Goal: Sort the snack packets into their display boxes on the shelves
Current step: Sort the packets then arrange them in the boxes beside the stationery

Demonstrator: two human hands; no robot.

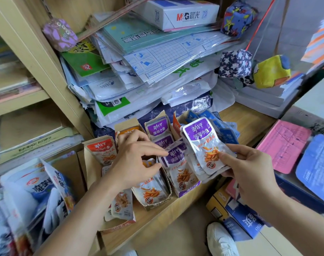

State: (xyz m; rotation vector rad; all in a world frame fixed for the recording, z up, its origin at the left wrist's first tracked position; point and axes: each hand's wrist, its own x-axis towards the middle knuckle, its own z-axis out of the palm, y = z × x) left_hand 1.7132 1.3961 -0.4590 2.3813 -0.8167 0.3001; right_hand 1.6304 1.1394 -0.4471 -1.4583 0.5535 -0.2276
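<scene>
Right hand (pixel 249 174) gripping fanned stack of purple packets (pixel 203 145) between thumb and curled fingers, left hand (pixel 137 161) beside it, fingers loosely extended, index tip touching a purple packet (pixel 174 157) in purple display box (pixel 189 189) below the stack.

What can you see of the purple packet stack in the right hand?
The purple packet stack is a fanned bunch of small glossy, foil-like sachets. Each has a purple top band with white characters and a silvery lower half showing an orange snack and a round seal. It stands roughly upright, leaning left, beside the purple display box. The right hand grips its lower edge, thumb on the front. Count unclear.
</scene>
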